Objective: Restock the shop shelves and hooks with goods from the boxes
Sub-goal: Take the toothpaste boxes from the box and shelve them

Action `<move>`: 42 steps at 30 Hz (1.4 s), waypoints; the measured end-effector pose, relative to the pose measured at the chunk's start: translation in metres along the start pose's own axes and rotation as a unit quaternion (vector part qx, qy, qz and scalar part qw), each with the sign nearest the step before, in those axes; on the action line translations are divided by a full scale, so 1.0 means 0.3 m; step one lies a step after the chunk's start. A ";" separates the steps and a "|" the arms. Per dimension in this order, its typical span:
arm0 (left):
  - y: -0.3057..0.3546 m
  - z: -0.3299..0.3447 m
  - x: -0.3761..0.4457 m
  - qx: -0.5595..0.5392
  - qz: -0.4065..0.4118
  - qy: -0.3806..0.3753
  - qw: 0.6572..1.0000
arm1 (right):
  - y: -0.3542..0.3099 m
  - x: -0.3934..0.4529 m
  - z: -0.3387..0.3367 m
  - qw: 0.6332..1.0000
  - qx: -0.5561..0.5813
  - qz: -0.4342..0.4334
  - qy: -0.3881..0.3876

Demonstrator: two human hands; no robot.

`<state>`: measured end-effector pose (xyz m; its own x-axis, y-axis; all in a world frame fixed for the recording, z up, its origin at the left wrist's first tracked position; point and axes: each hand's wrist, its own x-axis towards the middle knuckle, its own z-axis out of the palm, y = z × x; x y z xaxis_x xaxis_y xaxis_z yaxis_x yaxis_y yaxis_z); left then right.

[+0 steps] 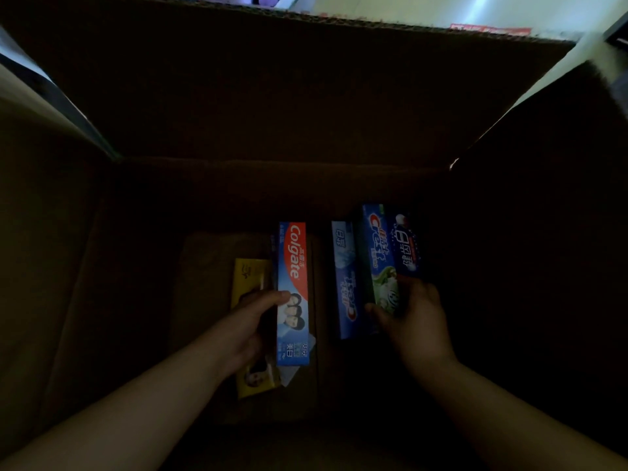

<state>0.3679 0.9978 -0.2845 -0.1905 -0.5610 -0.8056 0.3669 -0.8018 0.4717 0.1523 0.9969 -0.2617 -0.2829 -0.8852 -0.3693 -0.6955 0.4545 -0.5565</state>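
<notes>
Both hands reach deep into the box (pixel 102 266): left hand (pixel 249 329) grips the Colgate carton (pixel 293 294), right hand (pixel 416 321) pinches the Crest carton (pixel 380 256). Picking step; next, lift both clear.

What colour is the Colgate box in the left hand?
Blue with a red band behind white lettering, seen in the head view: Colgate box, left hand.
</notes>
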 end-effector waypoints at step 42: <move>0.361 0.453 -1.297 -0.116 0.054 0.108 0.986 | -0.763 -0.816 -0.860 0.859 0.339 0.125 -0.363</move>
<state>0.3581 1.1012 0.1287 0.0500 -0.5635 -0.8246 0.5774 -0.6574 0.4842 0.2102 1.0838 0.1482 0.2903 -0.5674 -0.7706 -0.0586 0.7932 -0.6061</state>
